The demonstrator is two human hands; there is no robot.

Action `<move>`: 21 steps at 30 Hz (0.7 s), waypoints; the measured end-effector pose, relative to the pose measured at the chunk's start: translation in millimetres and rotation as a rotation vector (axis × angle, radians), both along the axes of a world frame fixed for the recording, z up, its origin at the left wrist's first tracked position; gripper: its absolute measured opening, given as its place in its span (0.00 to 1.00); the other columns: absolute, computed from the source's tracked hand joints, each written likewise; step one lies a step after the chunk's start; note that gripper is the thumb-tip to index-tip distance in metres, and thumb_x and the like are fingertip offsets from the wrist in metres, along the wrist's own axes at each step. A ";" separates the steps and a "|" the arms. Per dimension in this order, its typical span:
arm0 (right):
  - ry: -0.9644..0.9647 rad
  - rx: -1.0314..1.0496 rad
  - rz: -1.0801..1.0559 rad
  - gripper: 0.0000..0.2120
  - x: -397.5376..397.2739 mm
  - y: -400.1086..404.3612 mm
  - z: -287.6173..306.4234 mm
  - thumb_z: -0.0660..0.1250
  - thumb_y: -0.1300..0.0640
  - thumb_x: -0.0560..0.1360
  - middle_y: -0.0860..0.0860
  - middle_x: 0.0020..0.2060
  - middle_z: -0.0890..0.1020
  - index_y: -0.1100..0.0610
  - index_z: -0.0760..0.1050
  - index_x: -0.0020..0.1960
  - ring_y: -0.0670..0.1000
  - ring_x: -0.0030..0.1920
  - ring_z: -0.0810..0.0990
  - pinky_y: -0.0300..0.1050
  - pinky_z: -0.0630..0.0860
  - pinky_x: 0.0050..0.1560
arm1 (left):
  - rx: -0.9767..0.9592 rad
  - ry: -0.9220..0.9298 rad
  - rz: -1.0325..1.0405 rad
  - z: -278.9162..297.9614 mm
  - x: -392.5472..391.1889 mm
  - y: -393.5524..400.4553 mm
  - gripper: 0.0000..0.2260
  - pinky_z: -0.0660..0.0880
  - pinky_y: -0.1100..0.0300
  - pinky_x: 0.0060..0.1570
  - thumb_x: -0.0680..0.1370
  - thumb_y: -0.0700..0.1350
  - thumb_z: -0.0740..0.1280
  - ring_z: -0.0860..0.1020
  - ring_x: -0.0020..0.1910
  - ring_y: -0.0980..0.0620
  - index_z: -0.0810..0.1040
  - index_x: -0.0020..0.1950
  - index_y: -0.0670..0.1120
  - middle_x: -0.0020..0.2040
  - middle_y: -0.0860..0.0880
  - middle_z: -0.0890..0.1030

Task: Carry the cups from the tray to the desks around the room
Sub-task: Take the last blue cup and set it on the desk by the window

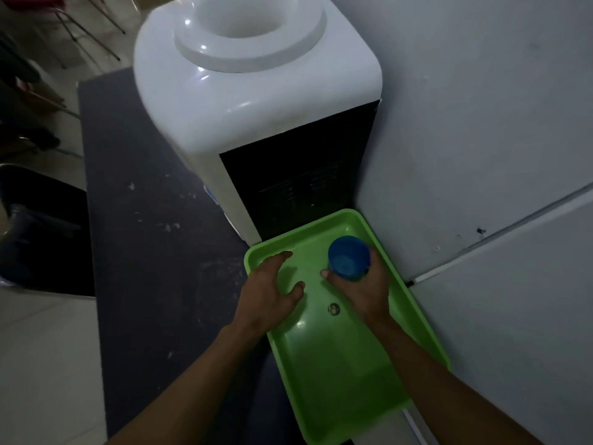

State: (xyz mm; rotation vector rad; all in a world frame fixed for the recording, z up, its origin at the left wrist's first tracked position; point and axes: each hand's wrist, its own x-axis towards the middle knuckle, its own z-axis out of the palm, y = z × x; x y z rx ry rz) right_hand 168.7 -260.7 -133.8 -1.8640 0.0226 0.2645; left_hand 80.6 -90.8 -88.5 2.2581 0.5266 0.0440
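A green plastic tray (340,364) lies on a dark counter beside the wall. At the tray's far end my right hand (362,290) is wrapped around a blue cup (349,257), whose open mouth faces up toward me. My left hand (272,290) rests flat on the tray's left rim with fingers spread and nothing in it. A small round metal piece (333,309) lies on the tray floor between my hands. No other cup shows on the tray.
A white water dispenser (256,101) without a bottle stands just beyond the tray, its black back panel facing it. The grey wall (481,123) runs along the right. The dark counter (150,252) extends left; chair legs and a dark seat stand on the floor at left.
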 end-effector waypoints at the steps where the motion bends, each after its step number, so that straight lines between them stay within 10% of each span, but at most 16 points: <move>1: 0.004 0.013 0.004 0.38 2.5 0.9 -1.9 0.84 0.46 0.53 0.39 0.52 0.79 0.44 0.73 0.60 0.34 0.51 0.77 0.23 0.73 0.44 | -0.002 0.004 0.011 -0.4 1.4 0.8 0.29 0.73 0.58 0.58 0.71 0.50 0.73 0.75 0.62 0.53 0.70 0.70 0.49 0.66 0.50 0.77; 11: -0.074 0.064 -0.004 0.38 6.4 1.1 -7.1 0.85 0.51 0.52 0.43 0.55 0.78 0.43 0.73 0.58 0.47 0.56 0.78 0.37 0.77 0.50 | -0.031 0.031 0.089 1.6 -3.7 2.9 0.32 0.73 0.59 0.57 0.69 0.53 0.73 0.76 0.62 0.53 0.69 0.71 0.49 0.64 0.50 0.77; 21: -0.224 -0.069 0.111 0.43 -29.7 -17.4 14.7 0.84 0.43 0.49 0.45 0.66 0.69 0.30 0.66 0.58 0.46 0.63 0.70 0.20 0.68 0.49 | -0.083 0.016 0.027 13.8 -15.6 6.3 0.32 0.73 0.56 0.57 0.72 0.51 0.73 0.74 0.62 0.53 0.66 0.73 0.48 0.67 0.50 0.73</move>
